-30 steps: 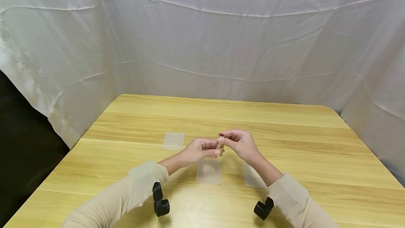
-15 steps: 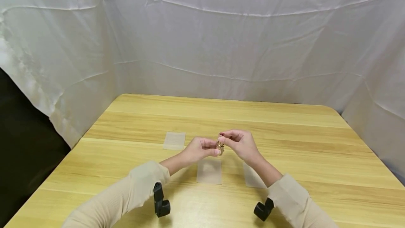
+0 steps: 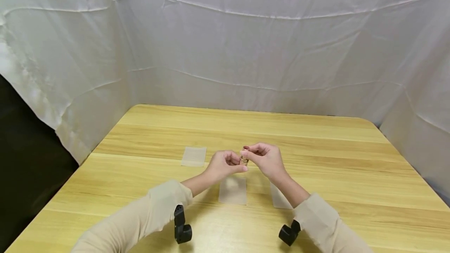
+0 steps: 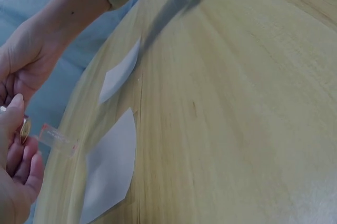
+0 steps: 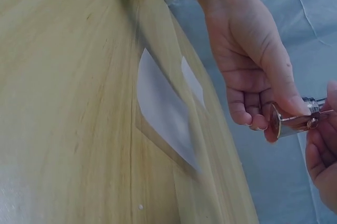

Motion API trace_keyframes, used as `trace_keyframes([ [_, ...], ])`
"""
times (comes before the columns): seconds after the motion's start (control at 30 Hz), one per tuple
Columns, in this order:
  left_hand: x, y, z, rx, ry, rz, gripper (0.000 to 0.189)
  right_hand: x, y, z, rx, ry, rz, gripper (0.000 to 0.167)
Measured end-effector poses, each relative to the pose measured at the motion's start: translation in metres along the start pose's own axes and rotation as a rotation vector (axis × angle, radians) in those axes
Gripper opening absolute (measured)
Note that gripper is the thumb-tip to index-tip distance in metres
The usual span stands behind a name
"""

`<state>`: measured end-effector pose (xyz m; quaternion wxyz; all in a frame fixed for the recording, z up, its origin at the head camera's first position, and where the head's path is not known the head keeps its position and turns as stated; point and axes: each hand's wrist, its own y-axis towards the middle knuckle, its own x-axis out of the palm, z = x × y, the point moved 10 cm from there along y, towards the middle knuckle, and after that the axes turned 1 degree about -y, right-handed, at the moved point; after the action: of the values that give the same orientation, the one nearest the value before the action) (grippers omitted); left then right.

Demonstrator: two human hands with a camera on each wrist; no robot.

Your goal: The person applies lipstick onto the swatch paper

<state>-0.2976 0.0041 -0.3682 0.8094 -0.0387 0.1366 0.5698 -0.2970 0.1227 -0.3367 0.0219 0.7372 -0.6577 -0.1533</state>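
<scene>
Both hands meet over the middle of the table, raised above it, at a small clear-and-gold cylinder (image 3: 244, 160). Its kind is too small to tell; the top end looks dark red. My right hand (image 3: 265, 159) pinches the upper part between thumb and fingers. Lower down, my left hand (image 3: 222, 165) holds it with the thumb in front and fingers curled behind. A gold round rim (image 4: 25, 130) shows at the fingers in the left wrist view, with a clear tube (image 4: 55, 138) beyond it. In the right wrist view a flared gold end (image 5: 276, 122) sticks out past the right fingertips.
On the wooden table (image 3: 140, 190) lie three pale thin squares: one far left (image 3: 194, 156), one below the hands (image 3: 233, 191), and one (image 3: 280, 197) partly covered by the right forearm. White cloth (image 3: 246, 50) hangs behind. Black wrist cameras jut below both sleeves.
My left hand has shifted slightly up, its thumb further across the cylinder, covering more of the lower end. Both forearms have moved a little inward.
</scene>
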Motion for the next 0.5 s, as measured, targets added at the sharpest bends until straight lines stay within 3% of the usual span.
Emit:
trace_keyframes([
  [0.23,-0.0016,-0.0009,0.0033,0.037,0.079,0.039,0.027,-0.0021,0.0009,0.0032,0.033,-0.017,0.036,0.018],
  [0.37,0.0001,0.0004,0.001,0.026,0.073,-0.023,0.03,-0.0005,0.0022,0.0019,0.027,-0.025,-0.012,0.02],
  [0.5,0.0058,0.0011,-0.0005,0.045,0.043,-0.149,0.034,0.0003,0.0034,-0.0006,0.008,-0.046,-0.067,0.023],
])
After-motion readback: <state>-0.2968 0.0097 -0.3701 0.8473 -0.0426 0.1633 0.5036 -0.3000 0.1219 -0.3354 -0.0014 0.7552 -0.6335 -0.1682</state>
